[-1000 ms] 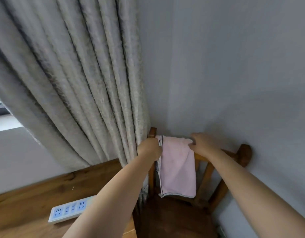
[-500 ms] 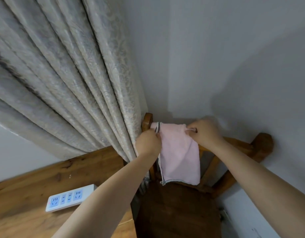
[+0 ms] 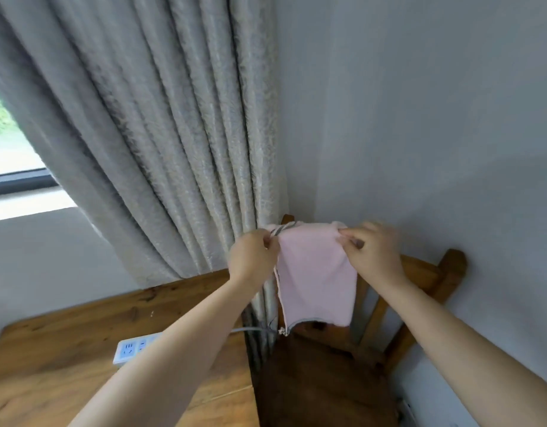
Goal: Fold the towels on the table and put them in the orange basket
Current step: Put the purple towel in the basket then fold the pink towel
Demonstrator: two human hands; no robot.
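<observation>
I held the pink towel (image 3: 315,272) by its two top corners, my left hand (image 3: 253,257) pinching the corner with the grey striped edge and my right hand (image 3: 371,251) pinching the other, so the cloth hung flat in front of the wooden chair (image 3: 420,272). To fold it well, I judged I should keep both pinches level and the top edge taut, carry it clear of the chair back without snagging the loose loop at its lower corner, then bring the corners together evenly before laying it down. The orange basket was not in view, so I could not tell where it stood. Left of the chair stood the wooden table (image 3: 65,349), with a white power strip (image 3: 133,349) lying near its chair-side edge. A grey curtain (image 3: 158,134) hung behind the table, reaching down just beside the chair, a window (image 3: 7,143) showed at its far side, and a plain grey wall (image 3: 420,118) rose behind the chair.
</observation>
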